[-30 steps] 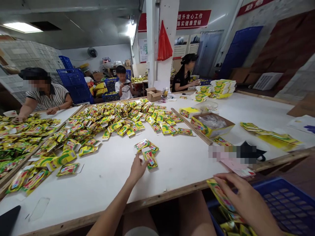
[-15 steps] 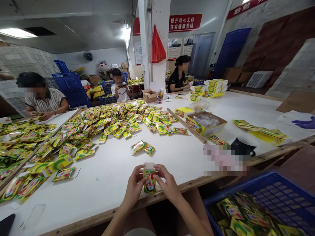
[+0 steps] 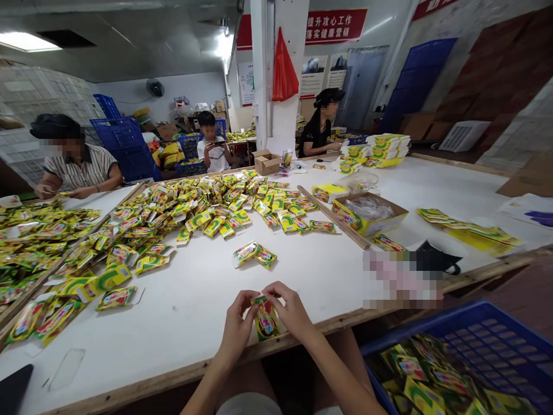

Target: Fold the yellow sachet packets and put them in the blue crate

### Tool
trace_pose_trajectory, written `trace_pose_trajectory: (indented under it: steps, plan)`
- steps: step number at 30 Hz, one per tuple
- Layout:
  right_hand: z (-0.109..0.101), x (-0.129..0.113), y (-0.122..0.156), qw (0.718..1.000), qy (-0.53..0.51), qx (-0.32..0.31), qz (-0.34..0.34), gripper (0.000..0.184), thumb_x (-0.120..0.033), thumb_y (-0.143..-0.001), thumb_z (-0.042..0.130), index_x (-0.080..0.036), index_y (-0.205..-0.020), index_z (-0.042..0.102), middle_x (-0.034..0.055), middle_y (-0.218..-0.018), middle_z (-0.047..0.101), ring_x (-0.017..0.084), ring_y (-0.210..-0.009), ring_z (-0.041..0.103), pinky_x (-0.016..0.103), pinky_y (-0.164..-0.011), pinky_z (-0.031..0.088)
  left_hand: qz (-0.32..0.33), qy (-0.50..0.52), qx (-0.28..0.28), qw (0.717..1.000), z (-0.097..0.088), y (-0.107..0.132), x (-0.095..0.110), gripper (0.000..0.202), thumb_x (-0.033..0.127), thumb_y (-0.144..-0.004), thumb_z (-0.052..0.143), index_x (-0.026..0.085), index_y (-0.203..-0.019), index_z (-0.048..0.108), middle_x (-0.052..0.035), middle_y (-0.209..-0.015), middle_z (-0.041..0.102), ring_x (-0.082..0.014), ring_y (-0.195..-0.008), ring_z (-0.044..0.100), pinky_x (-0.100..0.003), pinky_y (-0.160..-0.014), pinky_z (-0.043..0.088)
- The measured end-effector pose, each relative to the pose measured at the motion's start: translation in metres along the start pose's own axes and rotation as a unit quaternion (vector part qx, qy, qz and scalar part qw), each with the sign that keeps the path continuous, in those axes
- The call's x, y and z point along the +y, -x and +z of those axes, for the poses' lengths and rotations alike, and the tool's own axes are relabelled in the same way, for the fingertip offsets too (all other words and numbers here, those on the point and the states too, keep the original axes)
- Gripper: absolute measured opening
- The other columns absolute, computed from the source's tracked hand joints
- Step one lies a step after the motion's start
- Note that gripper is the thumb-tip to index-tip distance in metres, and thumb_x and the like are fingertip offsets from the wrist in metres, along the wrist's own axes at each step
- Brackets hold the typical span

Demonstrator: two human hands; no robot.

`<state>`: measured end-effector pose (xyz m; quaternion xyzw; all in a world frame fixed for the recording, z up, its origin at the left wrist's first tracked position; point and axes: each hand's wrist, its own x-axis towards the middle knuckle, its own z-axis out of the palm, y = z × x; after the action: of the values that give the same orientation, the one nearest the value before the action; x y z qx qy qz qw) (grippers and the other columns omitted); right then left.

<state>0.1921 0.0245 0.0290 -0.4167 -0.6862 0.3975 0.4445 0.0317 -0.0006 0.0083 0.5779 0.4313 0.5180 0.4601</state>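
Note:
Between my hands, at the front edge of the white table, is a small yellow-green printed carton. My left hand grips its left side and upper corner with bent fingers. At the carton's top end, my right hand pinches the flap, with fingertips close to those of the left. The flap is mostly hidden behind the fingers. Just beyond my hands lie two similar cartons, one leaning on the other. A large heap of such cartons spreads across the table behind them.
A blue crate holding cartons stands at my lower right. An opened display box with plastic bags sits beyond a wooden strip. Flattened yellow cardboard lies to the right. Several people sit around the table's far side.
The carton's white flap stood up before; now it is folded down under my fingers. My right hand has moved up to the carton's top. The view has shifted slightly.

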Motion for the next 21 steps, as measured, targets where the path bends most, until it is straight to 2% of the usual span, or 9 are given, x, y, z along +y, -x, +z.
trace_pose_trajectory:
  steps: [2, 4, 8, 12, 15, 21]
  plan:
    - [-0.001, -0.004, 0.005, 0.999, 0.019, -0.018, -0.02, 0.015, -0.027, -0.086, 0.052, -0.015, -0.087, 0.061, 0.0058, -0.091, 0.059, 0.014, -0.086, 0.055, 0.026, -0.078, 0.045, 0.0, -0.014, -0.003, 1.0, 0.0, 0.003, 0.003, 0.019, 0.029, -0.087, 0.054, 0.014, -0.097, 0.058, -0.0096, -0.101, 0.061, -0.0191, -0.097, 0.058, -0.033, -0.088, 0.045]
    - [0.0, -0.007, 0.008, 0.999, 0.03, -0.014, -0.025, 0.015, -0.028, -0.085, 0.053, -0.015, -0.087, 0.061, 0.0056, -0.091, 0.058, 0.014, -0.085, 0.055, 0.026, -0.077, 0.044, -0.008, -0.002, 0.009, 1.0, 0.001, 0.005, 0.006, 0.02, 0.03, -0.086, 0.055, 0.013, -0.096, 0.06, -0.0101, -0.101, 0.062, -0.0195, -0.097, 0.058, -0.033, -0.088, 0.044]
    - [0.005, -0.007, 0.003, 0.999, 0.036, 0.019, 0.004, 0.014, -0.027, -0.084, 0.053, -0.015, -0.086, 0.059, 0.0043, -0.083, 0.059, 0.013, -0.076, 0.054, 0.025, -0.072, 0.044, -0.037, 0.015, 0.051, 0.998, 0.004, 0.003, 0.008, 0.023, 0.032, -0.083, 0.059, 0.012, -0.094, 0.06, -0.0089, -0.094, 0.063, -0.0176, -0.089, 0.058, -0.029, -0.081, 0.046]
    - [0.003, -0.009, -0.004, 0.999, 0.034, 0.019, 0.032, 0.016, -0.029, -0.084, 0.053, -0.014, -0.084, 0.06, 0.0029, -0.077, 0.059, 0.012, -0.07, 0.053, 0.024, -0.067, 0.043, -0.042, 0.011, 0.084, 0.995, 0.008, -0.003, 0.007, 0.023, 0.034, -0.083, 0.059, 0.012, -0.089, 0.058, -0.0061, -0.084, 0.06, -0.0142, -0.079, 0.055, -0.024, -0.072, 0.045]
    - [-0.001, -0.007, -0.001, 0.999, 0.026, 0.014, 0.027, 0.017, -0.028, -0.084, 0.053, -0.014, -0.08, 0.061, 0.0035, -0.079, 0.06, 0.013, -0.073, 0.055, 0.024, -0.07, 0.043, -0.039, 0.018, 0.06, 0.997, 0.008, 0.0, 0.002, 0.024, 0.035, -0.085, 0.057, 0.012, -0.09, 0.06, -0.0068, -0.086, 0.061, -0.0152, -0.082, 0.056, -0.026, -0.075, 0.045]
    - [0.0, 0.004, 0.016, 0.998, -0.038, -0.017, 0.038, 0.017, -0.029, -0.085, 0.055, -0.016, -0.089, 0.065, 0.0043, -0.088, 0.063, 0.014, -0.083, 0.059, 0.025, -0.077, 0.047, -0.002, -0.027, -0.002, 1.0, 0.004, 0.011, 0.005, 0.021, 0.033, -0.086, 0.055, 0.015, -0.094, 0.064, -0.0081, -0.097, 0.061, -0.0184, -0.093, 0.057, -0.03, -0.083, 0.045]
